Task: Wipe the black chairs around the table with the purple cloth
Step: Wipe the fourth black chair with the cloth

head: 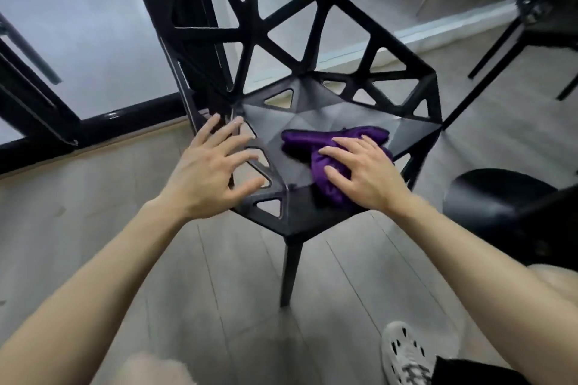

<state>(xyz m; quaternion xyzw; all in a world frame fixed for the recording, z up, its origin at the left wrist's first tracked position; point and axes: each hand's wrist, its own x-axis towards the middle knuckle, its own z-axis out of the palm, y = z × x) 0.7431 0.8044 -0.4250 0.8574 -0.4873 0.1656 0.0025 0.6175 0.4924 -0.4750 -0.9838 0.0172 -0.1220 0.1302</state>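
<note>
Across the whole lower part of the view a grey plank floor (219, 291) is stretching out under everything, and on it a black chair (312, 109) is standing, its back and seat cut through with triangular openings and one thin leg showing below the near corner of the seat. Beyond it at the upper right a second black chair (544, 28) of the same open-frame kind is standing well apart, blurred. At the right edge a dark rounded object (494, 194) is sitting near the first chair's seat, too blurred to name. Two bare forearms are reaching forward from the bottom of the view. The left hand (203, 175) is hovering at the left rim of the seat with its fingers spread wide and holding nothing; whether the fingertips are touching the rim I cannot tell. The right hand (362, 172) is lying palm down on the purple cloth (312, 137), its fingers slightly spread and pressing the fabric against the seat rather than pinching it. The cloth is lying bunched on the right half of the seat, part of it showing beyond the fingertips and part under the palm. At the bottom right a white shoe (406, 350) with dark holes is resting on the floor
</note>
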